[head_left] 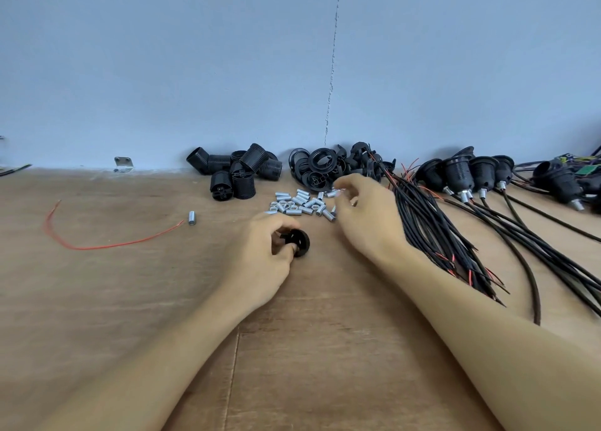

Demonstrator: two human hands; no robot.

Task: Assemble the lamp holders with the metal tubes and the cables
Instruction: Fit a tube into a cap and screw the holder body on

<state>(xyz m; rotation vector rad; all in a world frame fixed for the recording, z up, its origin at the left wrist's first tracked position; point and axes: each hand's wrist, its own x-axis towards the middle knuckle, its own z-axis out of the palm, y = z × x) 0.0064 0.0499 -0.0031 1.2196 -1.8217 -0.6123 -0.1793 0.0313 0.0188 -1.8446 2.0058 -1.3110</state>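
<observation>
the left hand (pixel 260 251) grips a black lamp holder (pixel 300 240) on the surface (pixel 130 300). the right hand (pixel 364 215) curls over the metal tubes (pixel 299 202); whether it pinches one, i cannot tell. a careless pick could scatter the loose pile, since tubes roll.

Qty: left hand (pixel 257 255), right hand (pixel 367 215), 1 held lamp holder (pixel 300 240), 1 red wire (pixel 97 245), 20+ tubes (pixel 302 202).

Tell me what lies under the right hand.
The right hand covers the right edge of the pile of small silver metal tubes; a few tubes poke out beside its curled fingers. Whatever lies beneath the palm is covered.
</observation>
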